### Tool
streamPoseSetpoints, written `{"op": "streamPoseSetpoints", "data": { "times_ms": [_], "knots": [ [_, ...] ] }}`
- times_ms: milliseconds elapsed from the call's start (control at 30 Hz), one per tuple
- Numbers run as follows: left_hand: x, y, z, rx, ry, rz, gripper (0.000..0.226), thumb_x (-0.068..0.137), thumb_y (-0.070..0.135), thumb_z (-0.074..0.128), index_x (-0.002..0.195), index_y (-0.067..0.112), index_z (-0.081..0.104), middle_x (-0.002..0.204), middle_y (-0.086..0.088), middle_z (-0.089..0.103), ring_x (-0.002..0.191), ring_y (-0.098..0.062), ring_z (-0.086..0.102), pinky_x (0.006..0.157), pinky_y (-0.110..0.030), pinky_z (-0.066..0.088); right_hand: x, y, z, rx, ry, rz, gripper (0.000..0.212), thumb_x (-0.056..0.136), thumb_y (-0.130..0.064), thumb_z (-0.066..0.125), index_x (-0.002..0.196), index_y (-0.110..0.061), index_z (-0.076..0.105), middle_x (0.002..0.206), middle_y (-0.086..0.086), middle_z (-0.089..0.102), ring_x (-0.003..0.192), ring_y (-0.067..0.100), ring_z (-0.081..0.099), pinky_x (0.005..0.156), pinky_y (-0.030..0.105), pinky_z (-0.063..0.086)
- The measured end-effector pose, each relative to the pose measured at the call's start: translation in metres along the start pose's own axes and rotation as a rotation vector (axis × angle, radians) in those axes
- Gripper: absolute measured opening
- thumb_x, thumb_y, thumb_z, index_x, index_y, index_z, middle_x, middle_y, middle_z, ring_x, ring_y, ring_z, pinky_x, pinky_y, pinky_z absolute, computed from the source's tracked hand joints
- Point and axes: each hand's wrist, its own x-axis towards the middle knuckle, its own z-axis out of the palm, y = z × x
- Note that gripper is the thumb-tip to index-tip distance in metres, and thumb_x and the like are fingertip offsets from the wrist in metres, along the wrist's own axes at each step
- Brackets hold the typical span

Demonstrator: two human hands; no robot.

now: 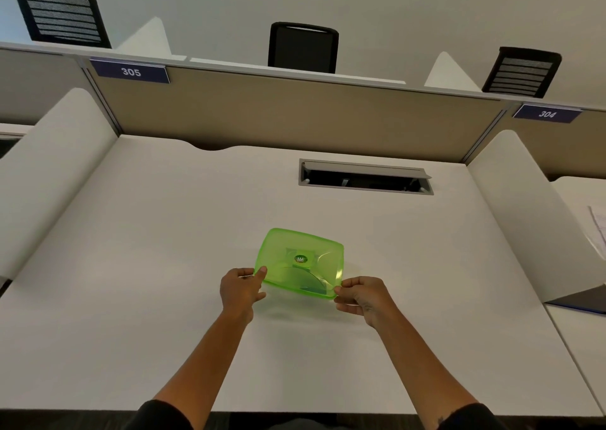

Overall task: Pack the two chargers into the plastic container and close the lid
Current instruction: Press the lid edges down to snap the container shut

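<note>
A translucent green plastic container with its lid on sits in the middle of the white desk, a round sticker on the lid's centre. My left hand grips its near left corner, thumb on top of the lid. At the near right corner, my right hand pinches the lid's edge between thumb and fingers. Something dark shows faintly through the green plastic near the front. No charger is clearly visible.
The white desk has white side dividers left and right and a beige back panel. An open cable hatch lies behind the container. Papers lie on the neighbouring desk at the right. Black chairs stand beyond the panel.
</note>
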Motion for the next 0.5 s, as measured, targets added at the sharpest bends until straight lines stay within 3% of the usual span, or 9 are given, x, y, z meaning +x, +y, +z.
{"op": "streamPoseSetpoints", "data": {
  "times_ms": [200, 367, 500],
  "knots": [
    [0.007, 0.002, -0.005, -0.096, -0.088, -0.056, 0.038, 0.082, 0.007, 0.089, 0.106, -0.015, 0.069, 0.094, -0.022, 0.069, 0.081, -0.032, 0.067, 0.074, -0.044, 0.065, 0.003, -0.001, 0.003, 0.002, 0.027, -0.002, 0.040, 0.083, 0.007, 0.083, 0.117, 0.018, 0.064, 0.096, 0.027, 0.072, 0.077, 0.036, 0.070, 0.065, 0.042, 0.066],
    [0.009, 0.005, -0.002, -0.083, -0.070, -0.022, 0.020, 0.079, 0.003, 0.091, 0.080, -0.003, 0.071, 0.083, -0.021, 0.072, 0.072, -0.031, 0.067, 0.060, -0.028, 0.066, 0.007, 0.001, 0.008, 0.006, 0.079, -0.022, 0.042, 0.082, 0.004, 0.084, 0.114, 0.022, 0.064, 0.091, 0.027, 0.070, 0.065, 0.033, 0.067, 0.058, 0.037, 0.066],
    [0.011, 0.004, 0.001, -0.044, -0.048, -0.027, 0.021, 0.079, 0.007, 0.092, 0.080, 0.000, 0.072, 0.074, -0.015, 0.071, 0.067, -0.026, 0.065, 0.064, -0.027, 0.059, 0.011, -0.001, 0.008, -0.015, 0.098, -0.022, 0.041, 0.082, 0.006, 0.085, 0.113, 0.023, 0.064, 0.091, 0.027, 0.069, 0.057, 0.030, 0.066, 0.057, 0.036, 0.066]
  ]
}}
